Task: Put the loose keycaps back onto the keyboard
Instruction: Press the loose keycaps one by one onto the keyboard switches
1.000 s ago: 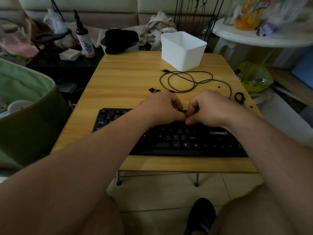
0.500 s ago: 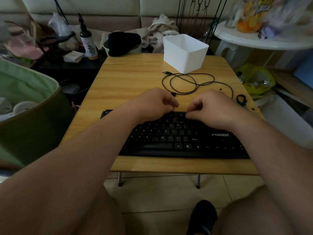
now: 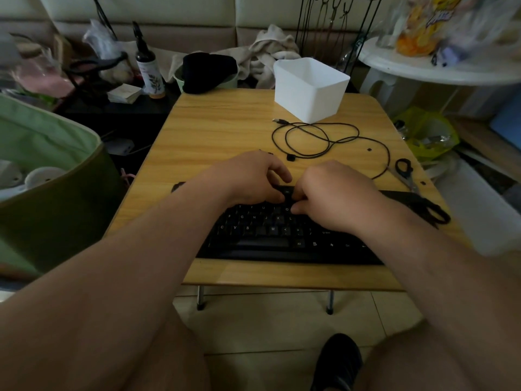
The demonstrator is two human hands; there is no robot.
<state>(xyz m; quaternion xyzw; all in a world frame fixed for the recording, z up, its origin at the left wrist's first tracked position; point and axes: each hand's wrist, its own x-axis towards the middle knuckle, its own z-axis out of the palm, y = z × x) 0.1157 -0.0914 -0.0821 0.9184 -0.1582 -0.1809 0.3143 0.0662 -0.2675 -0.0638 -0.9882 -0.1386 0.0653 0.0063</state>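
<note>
I count one black full-size keyboard, one white plastic bin, one coiled black cable, two black-handled scissors, three small loose black keycaps.

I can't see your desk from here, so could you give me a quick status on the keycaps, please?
Left hand and right hand on the keyboard, fingers curled at the upper rows. Whether they hold a keycap: hidden. Cable and scissors lie behind, clear of the keys.
</note>
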